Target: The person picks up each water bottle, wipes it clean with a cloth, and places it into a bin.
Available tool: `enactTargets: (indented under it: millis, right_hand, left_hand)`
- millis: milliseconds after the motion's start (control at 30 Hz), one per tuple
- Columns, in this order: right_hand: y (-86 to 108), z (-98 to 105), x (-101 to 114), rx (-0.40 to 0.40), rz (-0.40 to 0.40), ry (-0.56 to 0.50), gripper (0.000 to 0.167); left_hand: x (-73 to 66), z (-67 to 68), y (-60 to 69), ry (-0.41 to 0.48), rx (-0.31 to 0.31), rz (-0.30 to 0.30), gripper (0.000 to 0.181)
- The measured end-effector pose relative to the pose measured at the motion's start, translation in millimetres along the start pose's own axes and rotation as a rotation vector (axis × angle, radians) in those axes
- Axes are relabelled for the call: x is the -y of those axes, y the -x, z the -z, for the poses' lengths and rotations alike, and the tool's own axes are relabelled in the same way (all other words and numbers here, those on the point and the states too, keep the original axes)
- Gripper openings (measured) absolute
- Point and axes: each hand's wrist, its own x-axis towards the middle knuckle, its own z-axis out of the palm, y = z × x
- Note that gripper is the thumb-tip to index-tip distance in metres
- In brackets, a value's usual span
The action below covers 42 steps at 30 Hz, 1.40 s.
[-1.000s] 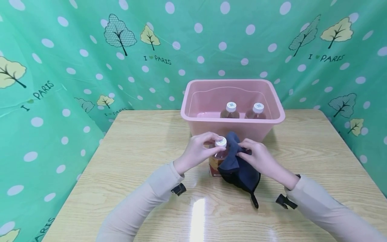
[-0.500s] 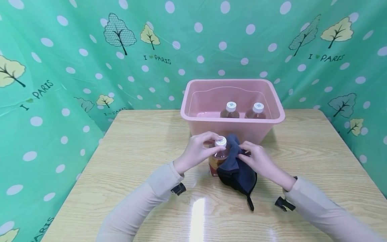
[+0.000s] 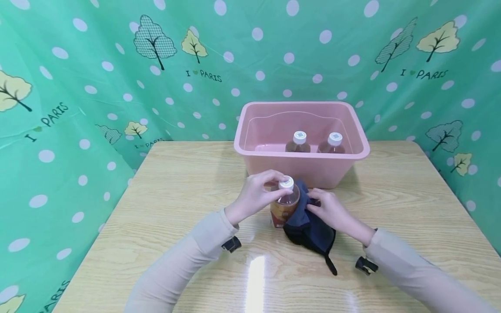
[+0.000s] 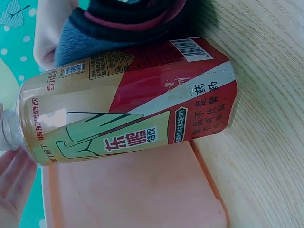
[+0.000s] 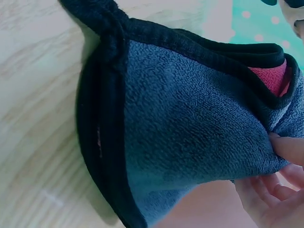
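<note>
In the head view my left hand (image 3: 256,194) pinches the white cap (image 3: 286,182) of a bottle (image 3: 282,212) standing on the table in front of the pink bin. The left wrist view shows the bottle's red and gold label (image 4: 142,99), with fingertips (image 4: 16,175) at its neck. My right hand (image 3: 336,211) pinches a folded dark blue cloth (image 3: 318,232) with black edging, against the bottle's right side. Seen from the right wrist, thumb and fingers (image 5: 280,185) grip the cloth (image 5: 190,118), and some red lining (image 5: 273,78) shows in a fold.
The pink bin (image 3: 301,167) stands behind the hands, with two white-capped bottles (image 3: 299,138) inside toward its middle and right. A green dotted curtain (image 3: 203,104) hangs behind and beside the wooden table (image 3: 168,191).
My right hand has moved slightly down and left, and the top of the cloth is lower, uncovering more of the bottle's right side. The left hand has stayed on the cap.
</note>
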Motion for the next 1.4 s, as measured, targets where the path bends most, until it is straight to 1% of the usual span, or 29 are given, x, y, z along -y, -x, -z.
enactTargets:
  millis: [167,300,667,800,967,1167,1400]
  right_hand:
    - [0.5,-6.5,-6.5,0.052,-0.042,0.017,0.015]
    - [1.7,-11.0,-10.2,0.081,-0.054,0.014,0.015]
    - [4.2,-16.5,-13.6,0.116,-0.087,0.022,0.015]
    - [4.3,-17.2,-14.5,0.115,-0.086,0.027,0.016]
    - [4.1,-16.7,-16.5,0.095,-0.065,0.023,0.015]
    - [8.0,-10.6,-17.3,0.067,-0.066,-0.003,0.017]
    - [18.9,0.6,-13.8,0.048,-0.087,-0.034,0.018]
  left_hand:
    - [1.3,-0.9,0.3,-0.009,-0.004,-0.022,0.021]
    - [1.3,-1.5,0.0,-0.011,-0.008,-0.036,0.021]
    - [0.5,-2.4,0.6,0.003,-0.001,-0.016,0.020]
    - [0.8,-2.2,0.5,-0.005,0.001,-0.014,0.021]
    - [0.0,-0.1,-0.6,-0.025,0.012,-0.021,0.020]
    - [-2.1,2.8,-3.3,-0.086,0.038,-0.044,0.020]
    - [-7.2,6.4,-6.4,-0.127,0.087,-0.019,0.019]
